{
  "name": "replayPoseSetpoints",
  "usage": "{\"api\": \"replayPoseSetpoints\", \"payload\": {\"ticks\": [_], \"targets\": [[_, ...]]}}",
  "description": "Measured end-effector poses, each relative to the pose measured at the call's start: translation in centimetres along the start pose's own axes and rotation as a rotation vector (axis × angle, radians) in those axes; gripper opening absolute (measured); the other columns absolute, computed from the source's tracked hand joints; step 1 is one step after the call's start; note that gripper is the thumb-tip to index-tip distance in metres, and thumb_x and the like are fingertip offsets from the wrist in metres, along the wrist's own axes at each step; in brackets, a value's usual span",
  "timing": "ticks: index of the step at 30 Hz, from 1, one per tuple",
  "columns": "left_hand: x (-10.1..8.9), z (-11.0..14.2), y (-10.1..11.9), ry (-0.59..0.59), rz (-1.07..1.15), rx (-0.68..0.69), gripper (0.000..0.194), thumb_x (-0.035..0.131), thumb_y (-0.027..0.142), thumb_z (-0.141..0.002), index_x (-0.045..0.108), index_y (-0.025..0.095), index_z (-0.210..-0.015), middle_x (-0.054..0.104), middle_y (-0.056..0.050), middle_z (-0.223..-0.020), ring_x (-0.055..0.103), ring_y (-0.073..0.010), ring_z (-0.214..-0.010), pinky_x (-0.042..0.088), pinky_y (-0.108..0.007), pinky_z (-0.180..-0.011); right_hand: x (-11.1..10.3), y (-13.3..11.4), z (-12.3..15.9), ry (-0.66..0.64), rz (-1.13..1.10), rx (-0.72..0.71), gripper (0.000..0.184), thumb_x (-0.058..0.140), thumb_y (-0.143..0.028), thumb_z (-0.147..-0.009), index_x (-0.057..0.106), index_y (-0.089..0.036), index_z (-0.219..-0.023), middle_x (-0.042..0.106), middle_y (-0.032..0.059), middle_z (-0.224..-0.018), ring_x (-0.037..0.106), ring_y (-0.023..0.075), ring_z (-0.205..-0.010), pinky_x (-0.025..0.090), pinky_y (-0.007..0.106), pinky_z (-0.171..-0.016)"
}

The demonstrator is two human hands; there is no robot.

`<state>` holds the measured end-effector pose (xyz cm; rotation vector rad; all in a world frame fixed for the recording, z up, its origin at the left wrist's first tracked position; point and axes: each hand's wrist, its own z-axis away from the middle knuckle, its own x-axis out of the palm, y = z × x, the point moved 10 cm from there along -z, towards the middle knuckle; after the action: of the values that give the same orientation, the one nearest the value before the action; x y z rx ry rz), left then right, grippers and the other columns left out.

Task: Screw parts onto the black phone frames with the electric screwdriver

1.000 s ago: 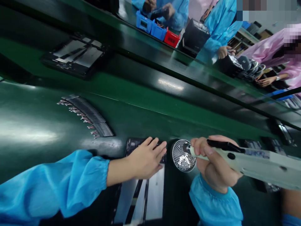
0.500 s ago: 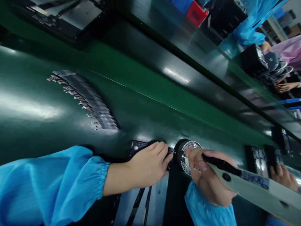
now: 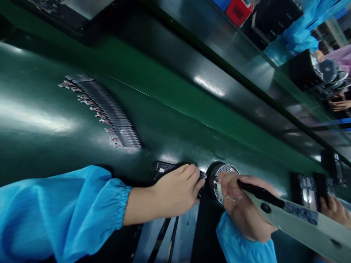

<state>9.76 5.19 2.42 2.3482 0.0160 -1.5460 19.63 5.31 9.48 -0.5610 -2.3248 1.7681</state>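
Note:
My left hand (image 3: 177, 191) lies over the top end of a black device housing (image 3: 162, 168), its fingers together and curled round the edge near the right corner. Below the wrist a shiny bluish-grey panel (image 3: 182, 237) with dark strips shows on the device. My right hand (image 3: 244, 204) is closed round the front part of a pale green electric screwdriver (image 3: 304, 219) with a black lever. Its front end is over a round metal screw tray (image 3: 227, 168) full of small holes. My fingers hide the driver's tip.
A curved row of thin dark parts with reddish wires (image 3: 115, 113) lies on the green table (image 3: 175, 128). An opened device (image 3: 82, 14) is at top left. Black units (image 3: 304, 190) and another person's hand (image 3: 334, 210) are at right. Co-workers, a red box (image 3: 238, 12) and black boxes are beyond.
The whole view has shifted a little, so table items appear slightly right. Both hands keep the same holds, and the screwdriver stays over the screw tray.

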Motion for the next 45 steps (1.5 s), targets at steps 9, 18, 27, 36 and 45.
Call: {"api": "replayPoseSetpoints", "payload": {"ticks": [9,18,27,36,45], "targets": [[0.0,0.0,0.2,-0.017,0.001,0.017,0.051,0.059,0.047,-0.096,0.067,0.006,-0.124,0.07,-0.02,-0.112,0.061,-0.0336,-0.109,0.045,-0.044,-0.095,-0.2,0.2,-0.1,0.006,-0.029,-0.005,0.032,0.059,-0.004,-0.084,0.068,-0.019,-0.111,0.061,-0.0015,-0.068,0.058,0.0163,-0.06,0.052,0.043,-0.07],[0.2,0.0,0.1,-0.079,0.032,0.022,0.051,0.057,0.046,-0.098,0.064,0.005,-0.127,0.069,-0.022,-0.114,0.06,-0.0332,-0.112,0.045,-0.044,-0.095,-0.2,0.9,-0.1,0.044,-0.033,0.033,0.025,0.062,-0.005,-0.08,0.067,-0.022,-0.097,0.06,-0.0028,-0.066,0.056,0.0157,-0.058,0.052,0.041,-0.069],[0.2,0.0,0.0,-0.072,0.0,0.039,0.05,0.055,0.046,-0.098,0.066,0.006,-0.126,0.069,-0.021,-0.114,0.061,-0.0333,-0.114,0.046,-0.044,-0.099,-1.3,0.8,-0.4,0.081,-0.081,-0.02,0.029,0.062,-0.014,-0.085,0.069,-0.025,-0.11,0.055,-0.0034,-0.061,0.054,0.0152,-0.055,0.049,0.038,-0.062],[-0.3,0.1,-0.4,-0.038,0.046,0.017,0.046,0.058,0.044,-0.096,0.068,0.008,-0.123,0.067,-0.023,-0.12,0.061,-0.0347,-0.114,0.047,-0.047,-0.099,-7.5,-1.2,2.6,0.241,-0.012,-0.086,0.027,0.057,-0.01,-0.082,0.068,-0.019,-0.106,0.054,-0.0023,-0.059,0.052,0.0141,-0.054,0.048,0.036,-0.062],[-0.1,0.2,-0.3,-0.064,0.049,0.022,0.048,0.061,0.043,-0.094,0.065,0.007,-0.126,0.065,-0.023,-0.124,0.061,-0.0361,-0.116,0.05,-0.048,-0.098,-7.5,0.6,2.4,0.286,-0.006,-0.107,0.03,0.055,-0.007,-0.079,0.068,-0.02,-0.103,0.053,-0.0035,-0.058,0.052,0.0137,-0.052,0.048,0.033,-0.059]]}}
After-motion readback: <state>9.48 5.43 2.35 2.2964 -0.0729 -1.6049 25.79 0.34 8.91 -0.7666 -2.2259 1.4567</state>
